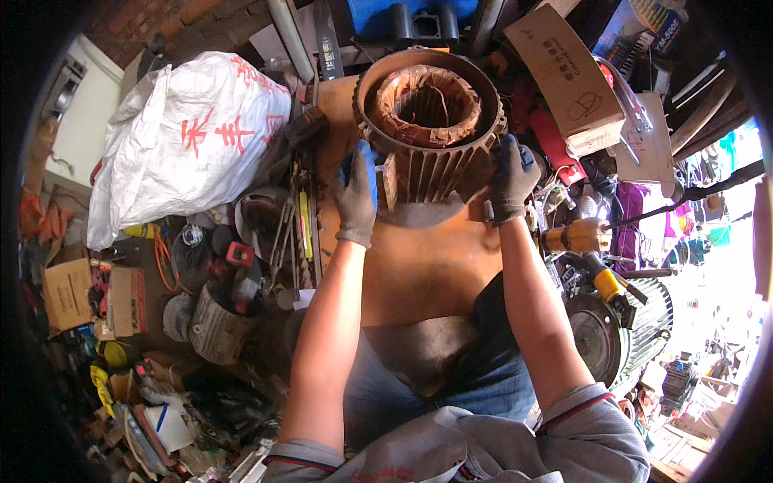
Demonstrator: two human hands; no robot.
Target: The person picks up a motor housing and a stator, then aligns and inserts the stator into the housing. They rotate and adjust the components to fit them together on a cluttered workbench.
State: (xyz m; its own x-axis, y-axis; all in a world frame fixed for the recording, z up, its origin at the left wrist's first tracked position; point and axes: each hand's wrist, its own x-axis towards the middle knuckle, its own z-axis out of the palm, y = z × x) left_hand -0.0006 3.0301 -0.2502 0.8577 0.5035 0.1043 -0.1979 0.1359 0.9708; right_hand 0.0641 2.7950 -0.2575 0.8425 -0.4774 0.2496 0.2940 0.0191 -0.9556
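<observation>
A rusty, finned motor housing (403, 173) stands upright on a brown work surface (419, 266) in front of me. Inside its round open top sits a ring of wrapped windings (394, 121), with a dark hollow in the middle. My left hand (357, 193), in a grey and blue glove, grips the housing's left side by a flat projecting part. On the opposite side my right hand (514, 179), gloved the same way, holds the housing's right edge. Its fingertips are partly hidden against the metal. Both arms are stretched forward.
A white woven sack (193, 137) bulges at the left. Tools, cartons and scrap crowd the floor below it. An open cardboard box (568, 80) stands at the upper right, above a yellow power tool (576, 237). Another finned motor (620, 330) lies by my right leg.
</observation>
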